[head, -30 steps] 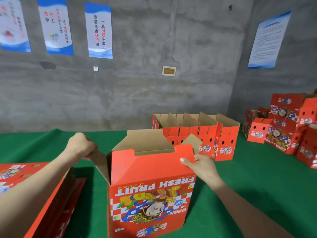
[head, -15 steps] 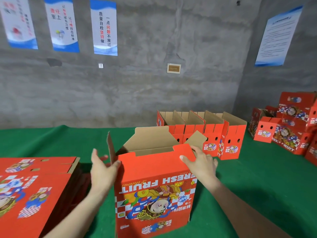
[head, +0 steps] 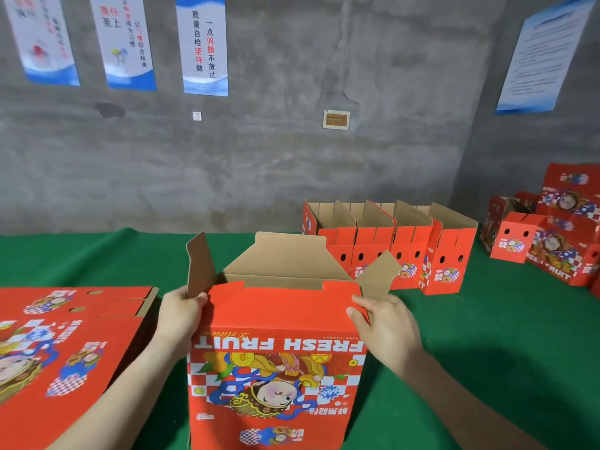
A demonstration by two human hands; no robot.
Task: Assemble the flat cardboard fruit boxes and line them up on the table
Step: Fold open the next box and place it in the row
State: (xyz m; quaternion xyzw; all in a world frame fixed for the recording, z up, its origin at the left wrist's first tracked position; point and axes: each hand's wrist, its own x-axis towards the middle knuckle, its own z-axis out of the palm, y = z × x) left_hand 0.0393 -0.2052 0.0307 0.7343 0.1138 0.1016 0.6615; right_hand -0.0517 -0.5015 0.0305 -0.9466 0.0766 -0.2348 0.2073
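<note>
Left hand (head: 181, 315) grips box (head: 276, 323) at upper left corner; right hand (head: 384, 324) pinches upper right corner. Box upright on green surface (head: 487, 368), flaps open. Likely light, walls flex: you hold corner folds, not flaps.

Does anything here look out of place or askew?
The held box stands with its FRESH FRUIT print upside down. At the right edge, a pile of boxes lies jumbled, unlike the neat row behind.
</note>
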